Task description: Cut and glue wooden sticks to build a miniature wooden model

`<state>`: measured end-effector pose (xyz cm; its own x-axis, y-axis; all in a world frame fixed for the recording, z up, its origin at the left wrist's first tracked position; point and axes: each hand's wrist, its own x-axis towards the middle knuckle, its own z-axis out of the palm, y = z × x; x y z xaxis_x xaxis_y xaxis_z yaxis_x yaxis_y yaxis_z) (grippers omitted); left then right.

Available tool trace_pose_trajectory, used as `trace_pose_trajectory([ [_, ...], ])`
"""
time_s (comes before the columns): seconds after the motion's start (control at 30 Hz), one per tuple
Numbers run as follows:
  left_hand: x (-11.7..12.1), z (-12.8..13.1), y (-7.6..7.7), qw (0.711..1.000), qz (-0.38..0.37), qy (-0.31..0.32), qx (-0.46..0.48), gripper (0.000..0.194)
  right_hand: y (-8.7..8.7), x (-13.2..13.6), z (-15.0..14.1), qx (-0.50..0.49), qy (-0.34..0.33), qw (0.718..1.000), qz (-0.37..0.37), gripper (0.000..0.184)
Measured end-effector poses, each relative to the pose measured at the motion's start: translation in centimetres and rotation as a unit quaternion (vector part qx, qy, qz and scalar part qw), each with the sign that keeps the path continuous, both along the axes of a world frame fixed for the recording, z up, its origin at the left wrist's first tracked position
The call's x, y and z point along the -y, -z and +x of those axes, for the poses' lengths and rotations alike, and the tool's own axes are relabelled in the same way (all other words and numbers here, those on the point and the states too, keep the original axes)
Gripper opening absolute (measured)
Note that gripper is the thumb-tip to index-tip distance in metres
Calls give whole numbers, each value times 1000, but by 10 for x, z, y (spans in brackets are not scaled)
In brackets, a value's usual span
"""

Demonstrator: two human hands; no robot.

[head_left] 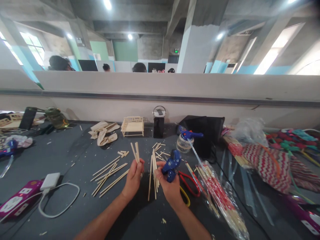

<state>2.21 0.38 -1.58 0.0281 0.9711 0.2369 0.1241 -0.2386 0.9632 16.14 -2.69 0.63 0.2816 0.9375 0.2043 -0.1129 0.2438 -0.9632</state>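
Note:
My left hand is closed round two short wooden sticks that stand up from its fingers. My right hand grips a blue glue gun just to the right, its nozzle pointing up and away. Loose wooden sticks lie on the dark table left of my left hand. More sticks lie between my two hands. A small wooden model bed frame stands further back.
Red-handled scissors and a plastic packet of sticks lie at the right. A second blue glue gun rests on a clear jar. A purple power strip with a white charger sits at left. Heads of other people show beyond the partition.

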Motion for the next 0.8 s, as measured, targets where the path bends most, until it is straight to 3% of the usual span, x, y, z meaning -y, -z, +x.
trace_pose_trajectory([
  [0.13,-12,-8,4,1000,10,0,13,25,4,-3,-1,7,27,1000,-3,24],
  [0.33,-7,-7,12,998,19,18,-50,24,11,-5,0,37,17,999,6,25],
  [0.8,-11,-10,4,999,25,34,-3,37,12,-5,0,34,-14,999,-2,23],
])
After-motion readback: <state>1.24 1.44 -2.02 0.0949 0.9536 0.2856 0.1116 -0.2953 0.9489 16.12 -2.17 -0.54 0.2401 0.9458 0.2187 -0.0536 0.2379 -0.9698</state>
